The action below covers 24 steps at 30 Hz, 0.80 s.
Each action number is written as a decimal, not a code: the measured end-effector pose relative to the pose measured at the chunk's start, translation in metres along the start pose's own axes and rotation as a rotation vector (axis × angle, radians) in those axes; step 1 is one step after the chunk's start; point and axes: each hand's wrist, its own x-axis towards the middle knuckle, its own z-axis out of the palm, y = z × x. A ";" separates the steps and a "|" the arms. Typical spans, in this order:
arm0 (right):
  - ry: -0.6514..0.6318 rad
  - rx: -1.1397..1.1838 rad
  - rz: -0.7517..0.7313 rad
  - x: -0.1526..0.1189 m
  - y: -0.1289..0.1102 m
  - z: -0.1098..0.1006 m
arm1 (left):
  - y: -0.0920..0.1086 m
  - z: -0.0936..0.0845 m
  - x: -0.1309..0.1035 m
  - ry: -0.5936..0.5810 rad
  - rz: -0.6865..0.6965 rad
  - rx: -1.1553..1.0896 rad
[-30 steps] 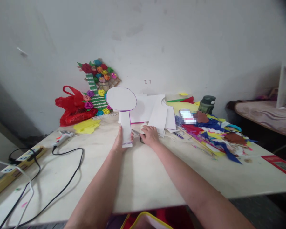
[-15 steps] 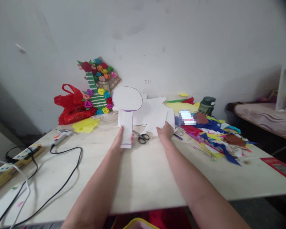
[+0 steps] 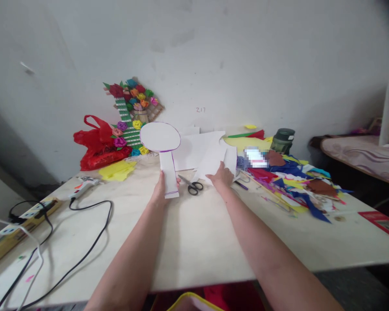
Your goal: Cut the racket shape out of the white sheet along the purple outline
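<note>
My left hand [image 3: 160,188] is closed around the lower strip of a white paper cutout [image 3: 160,137]. The cutout has an oval top and a straight stem, both outlined in purple, and is raised above the table. Over the front of some white paper sheets [image 3: 197,151], my right hand [image 3: 223,176] has its thumb and forefinger spread apart, touching the paper; its other fingers are partly hidden. Black-handled scissors [image 3: 193,187] lie between the two hands. Just right of my right hand is a dark purple pen [image 3: 241,185].
Colourful scraps [image 3: 298,181], a phone [image 3: 256,157] and a dark green bottle [image 3: 282,141] occupy the right side. At back left are a red bag [image 3: 95,144], yellow paper [image 3: 118,170] and a paper-flower craft [image 3: 126,114]. A glue gun [image 3: 86,185] and black cable [image 3: 99,233] lie left.
The cutout's oval top has swung left and its stem now leans. My right hand has shifted slightly left on the sheets, with its forefinger more extended.
</note>
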 end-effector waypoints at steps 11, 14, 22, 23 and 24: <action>0.114 0.561 0.096 0.011 0.017 0.006 | -0.001 0.002 0.007 0.152 -0.139 0.346; 0.123 0.681 0.046 0.015 0.023 0.014 | 0.003 -0.004 0.013 0.317 -0.120 0.771; 0.050 0.667 0.021 0.015 0.018 0.016 | 0.017 -0.002 0.003 0.623 0.010 1.461; 0.042 0.664 0.027 0.015 0.017 0.016 | 0.016 0.001 0.001 0.624 0.016 1.506; 0.030 0.667 0.028 0.015 0.017 0.017 | 0.015 0.003 -0.001 0.617 0.036 1.560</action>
